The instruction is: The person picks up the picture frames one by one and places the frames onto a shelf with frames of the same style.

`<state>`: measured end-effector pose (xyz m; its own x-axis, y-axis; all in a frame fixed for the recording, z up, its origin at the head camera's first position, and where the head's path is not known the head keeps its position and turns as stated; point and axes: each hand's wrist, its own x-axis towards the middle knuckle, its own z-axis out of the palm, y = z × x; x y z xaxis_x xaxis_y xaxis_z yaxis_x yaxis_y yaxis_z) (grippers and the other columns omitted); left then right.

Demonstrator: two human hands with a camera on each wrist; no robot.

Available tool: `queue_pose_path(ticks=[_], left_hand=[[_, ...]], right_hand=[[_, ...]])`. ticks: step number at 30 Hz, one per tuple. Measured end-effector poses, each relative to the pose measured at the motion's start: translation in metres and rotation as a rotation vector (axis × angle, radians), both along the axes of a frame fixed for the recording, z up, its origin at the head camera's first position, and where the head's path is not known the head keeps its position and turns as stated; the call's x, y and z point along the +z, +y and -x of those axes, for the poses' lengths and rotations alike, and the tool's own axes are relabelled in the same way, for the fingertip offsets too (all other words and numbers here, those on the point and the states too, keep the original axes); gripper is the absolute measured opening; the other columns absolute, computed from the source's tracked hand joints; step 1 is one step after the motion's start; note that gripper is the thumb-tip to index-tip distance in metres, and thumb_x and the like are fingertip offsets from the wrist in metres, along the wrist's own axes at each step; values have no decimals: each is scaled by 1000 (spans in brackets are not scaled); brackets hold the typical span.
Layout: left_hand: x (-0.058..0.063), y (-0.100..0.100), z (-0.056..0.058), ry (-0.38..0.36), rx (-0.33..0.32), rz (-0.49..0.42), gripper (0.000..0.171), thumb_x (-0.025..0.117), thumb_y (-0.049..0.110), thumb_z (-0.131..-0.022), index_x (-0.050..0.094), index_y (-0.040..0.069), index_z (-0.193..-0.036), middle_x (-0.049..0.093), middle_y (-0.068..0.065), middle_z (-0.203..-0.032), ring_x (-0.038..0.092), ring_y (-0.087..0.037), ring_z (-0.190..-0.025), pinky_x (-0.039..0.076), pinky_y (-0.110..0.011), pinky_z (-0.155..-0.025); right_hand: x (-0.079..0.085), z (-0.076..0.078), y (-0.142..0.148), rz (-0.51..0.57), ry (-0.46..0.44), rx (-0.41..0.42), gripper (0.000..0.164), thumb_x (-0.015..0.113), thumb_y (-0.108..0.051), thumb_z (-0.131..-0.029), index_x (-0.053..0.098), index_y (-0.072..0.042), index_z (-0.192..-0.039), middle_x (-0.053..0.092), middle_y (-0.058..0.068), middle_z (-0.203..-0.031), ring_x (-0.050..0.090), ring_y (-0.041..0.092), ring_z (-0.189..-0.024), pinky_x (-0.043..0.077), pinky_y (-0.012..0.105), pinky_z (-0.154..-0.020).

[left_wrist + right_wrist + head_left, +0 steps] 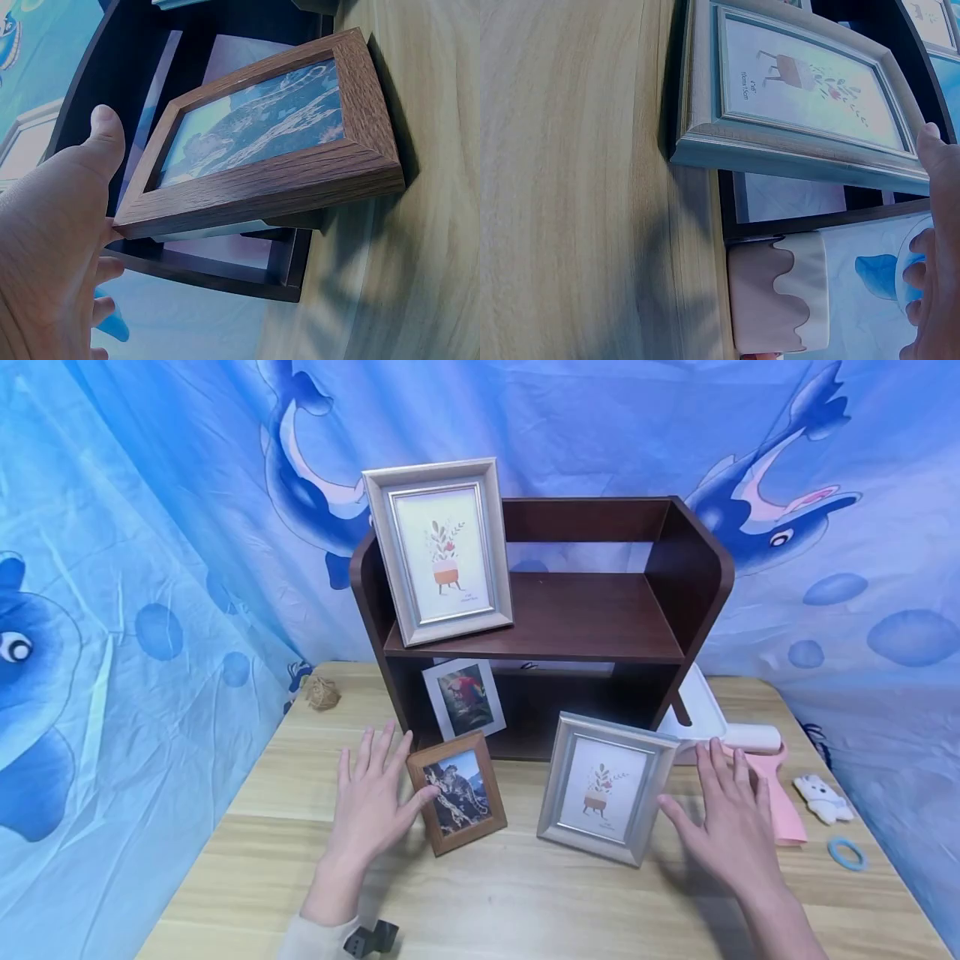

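A brown wooden photo frame (456,793) with a leopard picture leans back on the table before a dark shelf (592,618). Beside its left edge is my left hand (371,814), fingers spread and thumb at the frame; in the left wrist view a finger meets the frame's corner (127,217). To the right stands a silver-grey frame (600,793) with a potted-plant print, tilted back. My right hand (731,827) is at that frame's right side, fingers extended; in the right wrist view the thumb reaches its top corner (907,142). Whether it touches is unclear.
A matching silver-grey frame (450,552) stands on the upper shelf. A white-bordered parrot picture (467,697) leans in the lower compartment. To the right lie a white container (697,706), a pink object (783,810), a white bear figure (823,799) and a blue ring (847,853). Twine (322,692) sits left.
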<state>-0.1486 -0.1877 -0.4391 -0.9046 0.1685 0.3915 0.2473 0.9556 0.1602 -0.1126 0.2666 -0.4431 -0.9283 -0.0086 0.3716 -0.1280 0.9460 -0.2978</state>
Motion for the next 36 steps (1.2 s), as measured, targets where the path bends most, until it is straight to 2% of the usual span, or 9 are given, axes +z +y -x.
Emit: queue_pose_path(ticks=[6, 10, 14, 17, 22, 26, 29, 33, 36], left_hand=[[2, 0, -1, -7, -6, -4, 82, 52, 67, -82, 28, 24, -148, 13, -5, -157, 2, -28, -144, -2, -58, -113], [6, 0, 1, 11, -32, -94, 73, 54, 59, -85, 34, 22, -145, 21, -4, -155, 14, -32, -142, 9, -60, -112], [9, -4, 8, 110, -54, -311, 55, 60, 39, -89, 48, 14, -136, 47, -10, -141, 42, -34, -128, 29, -56, -107], [7, -9, 19, 166, -38, -500, 41, 59, 30, -91, 57, 9, -126, 60, -13, -125, 55, -33, -115, 41, -50, -100], [0, -15, 44, 129, 7, -792, 39, 55, 37, -94, 60, 9, -122, 65, -8, -115, 63, -25, -102, 51, -40, -90], [-7, -17, 60, 56, -7, -935, 44, 54, 37, -94, 55, 8, -127, 63, -10, -120, 62, -24, -108, 51, -37, -92], [-8, -16, 67, 16, -26, -998, 46, 56, 33, -94, 51, 5, -131, 60, -14, -124, 58, -26, -113, 49, -38, -96], [5, -9, 64, -8, -56, -1041, 49, 58, 24, -94, 46, -1, -134, 55, -20, -128, 55, -33, -116, 46, -43, -98], [15, -6, 64, -16, -59, -1036, 50, 56, 24, -94, 43, 0, -136, 53, -22, -130, 53, -36, -117, 46, -46, -98]], right_hand=[[3, 1, 0, 15, 8, 16, 86, 55, -53, -87, 13, -11, -150, 1, 6, -157, -9, 30, -143, -15, 51, -113], [6, 0, 1, 137, 74, 34, 78, 63, -44, -85, 27, -14, -148, 24, 14, -153, 16, 34, -141, 4, 51, -116], [7, 1, 1, 354, 203, 56, 55, 73, -23, -81, 54, -16, -133, 60, 14, -124, 52, 9, -118, 33, 21, -105], [6, 3, 1, 484, 228, 76, 42, 72, -11, -82, 62, -10, -122, 68, 13, -108, 55, -11, -97, 37, 2, -89], [-3, 6, 1, 593, 114, 124, 35, 65, -9, -88, 59, -2, -122, 68, 15, -106, 56, -14, -90, 46, 3, -76], [-14, 8, 2, 632, 24, 165, 37, 63, -9, -90, 56, -1, -126, 68, 0, -105, 57, -11, -91, 47, 4, -76], [-20, 9, 1, 641, -2, 178, 39, 62, -9, -90, 54, 0, -127, 67, 0, -105, 60, -6, -91, 48, 5, -77], [-25, 8, -3, 641, -49, 180, 42, 61, -14, -91, 51, 2, -129, 66, 17, -107, 61, -1, -90, 47, 6, -76], [-28, 8, -6, 653, -93, 196, 45, 63, -16, -91, 50, 3, -130, 65, 20, -106, 61, 0, -89, 49, 8, -75]])
